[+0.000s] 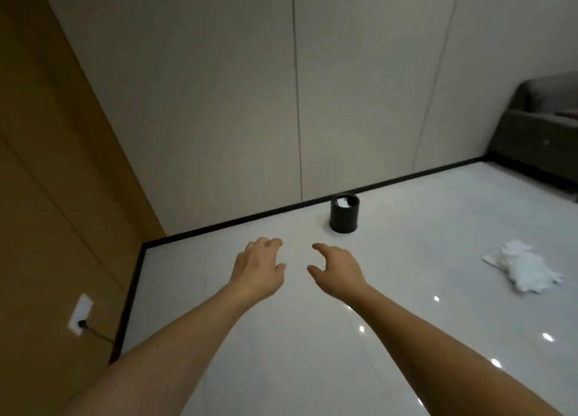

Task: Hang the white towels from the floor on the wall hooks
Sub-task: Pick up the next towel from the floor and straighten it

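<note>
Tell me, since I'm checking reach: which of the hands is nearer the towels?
The right hand: the towels lie crumpled on the floor to its right; the left hand is farther away.

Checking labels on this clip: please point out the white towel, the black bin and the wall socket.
white towel (522, 267), head view, middle of the crumpled heap on the floor
black bin (344, 217), head view, front of its side wall
wall socket (80, 314), head view, middle of the white plate

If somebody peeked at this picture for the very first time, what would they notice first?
Probably the two bare arms stretched out in the middle, left hand and right hand open over the shiny white floor, holding nothing. Next, the crumpled white towel on the floor at the right, and the small black bin by the wall.
</note>
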{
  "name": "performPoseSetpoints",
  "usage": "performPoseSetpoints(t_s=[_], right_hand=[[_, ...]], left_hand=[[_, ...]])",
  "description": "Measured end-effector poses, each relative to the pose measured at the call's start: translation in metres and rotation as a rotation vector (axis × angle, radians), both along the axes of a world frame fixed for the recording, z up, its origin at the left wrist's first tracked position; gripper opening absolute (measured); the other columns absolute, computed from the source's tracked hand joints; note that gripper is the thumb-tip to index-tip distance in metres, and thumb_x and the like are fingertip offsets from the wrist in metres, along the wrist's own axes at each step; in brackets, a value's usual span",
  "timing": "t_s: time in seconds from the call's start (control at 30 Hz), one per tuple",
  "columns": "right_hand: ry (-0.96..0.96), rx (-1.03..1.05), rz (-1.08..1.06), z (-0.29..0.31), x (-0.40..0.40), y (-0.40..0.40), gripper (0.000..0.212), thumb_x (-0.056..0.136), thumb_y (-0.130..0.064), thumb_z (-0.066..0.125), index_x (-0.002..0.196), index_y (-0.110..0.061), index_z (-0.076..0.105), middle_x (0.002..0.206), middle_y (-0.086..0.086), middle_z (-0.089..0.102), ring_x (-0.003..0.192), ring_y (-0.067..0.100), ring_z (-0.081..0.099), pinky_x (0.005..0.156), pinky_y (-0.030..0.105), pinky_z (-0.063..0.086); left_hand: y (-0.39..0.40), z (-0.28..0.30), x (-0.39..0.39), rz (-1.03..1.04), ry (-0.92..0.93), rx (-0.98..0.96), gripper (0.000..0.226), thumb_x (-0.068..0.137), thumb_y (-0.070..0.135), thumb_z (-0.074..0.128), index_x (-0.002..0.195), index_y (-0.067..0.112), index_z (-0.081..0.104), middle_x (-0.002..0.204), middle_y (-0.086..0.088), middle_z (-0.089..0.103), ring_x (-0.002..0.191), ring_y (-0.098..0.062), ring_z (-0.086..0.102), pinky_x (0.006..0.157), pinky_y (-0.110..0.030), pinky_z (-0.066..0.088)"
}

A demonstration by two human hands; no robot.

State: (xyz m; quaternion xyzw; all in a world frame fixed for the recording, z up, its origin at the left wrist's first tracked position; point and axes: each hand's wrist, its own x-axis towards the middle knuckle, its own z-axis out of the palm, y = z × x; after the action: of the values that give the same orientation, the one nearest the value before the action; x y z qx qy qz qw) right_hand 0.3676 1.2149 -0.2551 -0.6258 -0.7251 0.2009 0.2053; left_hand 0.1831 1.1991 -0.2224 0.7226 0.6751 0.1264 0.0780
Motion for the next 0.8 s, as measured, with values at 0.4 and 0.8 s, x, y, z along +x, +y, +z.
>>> performPoseSetpoints(t_s=[0.4,0.8], right_hand=[[0.026,-0.147,-0.553,-0.031,0.326,-0.046,0.059,0.090,-0.040,0.058,0.145,-0.025,0.041,0.136,0.003,0.055,0.125,0.024,0.050,0.101,0.038,0.044],[0.099,-0.223,-0.904,-0.076,0.529,0.023,0.058,0.091,-0.038,0.058,0.145,-0.024,0.042,0.132,0.003,0.056,0.120,0.022,0.053,0.097,0.034,0.045]], left_hand=[[0.059,-0.040,0.346,-0.493,-0.054,-0.126,0.051,0.093,0.036,0.054,0.141,0.028,0.039,0.142,0.000,0.043,0.128,-0.023,0.043,0.104,-0.038,0.040],[0.185,-0.079,0.594,-0.861,-0.046,-0.187,0.051,0.093,0.031,0.053,0.142,0.024,0.040,0.143,-0.003,0.043,0.128,-0.025,0.042,0.105,-0.039,0.039]])
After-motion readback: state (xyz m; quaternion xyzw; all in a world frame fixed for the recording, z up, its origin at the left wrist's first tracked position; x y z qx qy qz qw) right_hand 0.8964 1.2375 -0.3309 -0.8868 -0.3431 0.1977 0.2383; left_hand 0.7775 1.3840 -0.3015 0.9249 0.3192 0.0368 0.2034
